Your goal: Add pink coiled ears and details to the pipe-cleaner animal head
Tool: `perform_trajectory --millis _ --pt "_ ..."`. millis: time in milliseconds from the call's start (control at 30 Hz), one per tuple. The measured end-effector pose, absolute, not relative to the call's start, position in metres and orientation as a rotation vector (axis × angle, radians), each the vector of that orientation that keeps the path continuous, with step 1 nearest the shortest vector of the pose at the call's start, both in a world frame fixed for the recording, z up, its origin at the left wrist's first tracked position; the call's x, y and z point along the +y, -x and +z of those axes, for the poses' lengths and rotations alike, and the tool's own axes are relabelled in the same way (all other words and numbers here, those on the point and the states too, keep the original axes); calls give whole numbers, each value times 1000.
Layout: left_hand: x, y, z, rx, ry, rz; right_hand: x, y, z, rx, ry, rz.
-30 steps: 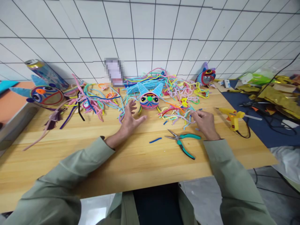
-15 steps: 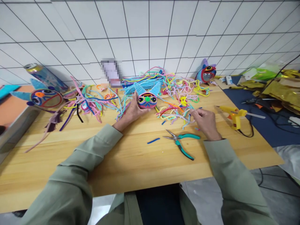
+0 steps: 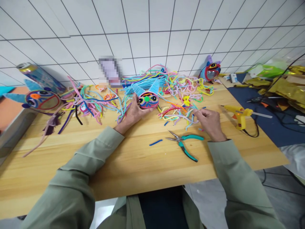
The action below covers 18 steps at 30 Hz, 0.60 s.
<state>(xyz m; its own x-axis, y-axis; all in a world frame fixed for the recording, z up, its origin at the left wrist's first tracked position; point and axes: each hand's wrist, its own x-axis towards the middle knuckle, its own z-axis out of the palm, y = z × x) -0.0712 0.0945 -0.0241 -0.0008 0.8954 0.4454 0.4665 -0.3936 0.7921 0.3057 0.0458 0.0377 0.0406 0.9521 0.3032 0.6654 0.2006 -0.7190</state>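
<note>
My left hand (image 3: 135, 114) is closed around the side of a pipe-cleaner animal face (image 3: 148, 100) with pointed light-blue ears, dark eyes and a green nose. Its thumb lies along the lower rim. My right hand (image 3: 210, 122) has its thumb and forefinger pinched together at the right end of a heap of cut pipe cleaners (image 3: 176, 111). Whatever sits between those fingertips is too small to make out. In front of the hands lie long-nose pliers (image 3: 179, 140) with teal handles, jaws parted, and a short blue pipe-cleaner piece (image 3: 156, 142).
Tangled pipe cleaners (image 3: 186, 84) spread along the tiled wall. A yellow glue gun (image 3: 241, 117) with its cord lies at right. Two similar animal faces, one at left (image 3: 41, 99) and one at right (image 3: 211, 71), flank the table. A can (image 3: 40, 78) and a blurred phone (image 3: 111, 71) lean at the back.
The camera view has tilted and shifted slightly. Both hands keep nearly the same places and grips, and the animal face turns only a little, if at all.
</note>
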Motion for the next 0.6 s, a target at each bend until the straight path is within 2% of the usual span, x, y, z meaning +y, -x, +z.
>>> perform_trajectory --millis 600 --pt "85 68 -11 1429 -1786 1323 47 -304 38 -1680 1527 479"
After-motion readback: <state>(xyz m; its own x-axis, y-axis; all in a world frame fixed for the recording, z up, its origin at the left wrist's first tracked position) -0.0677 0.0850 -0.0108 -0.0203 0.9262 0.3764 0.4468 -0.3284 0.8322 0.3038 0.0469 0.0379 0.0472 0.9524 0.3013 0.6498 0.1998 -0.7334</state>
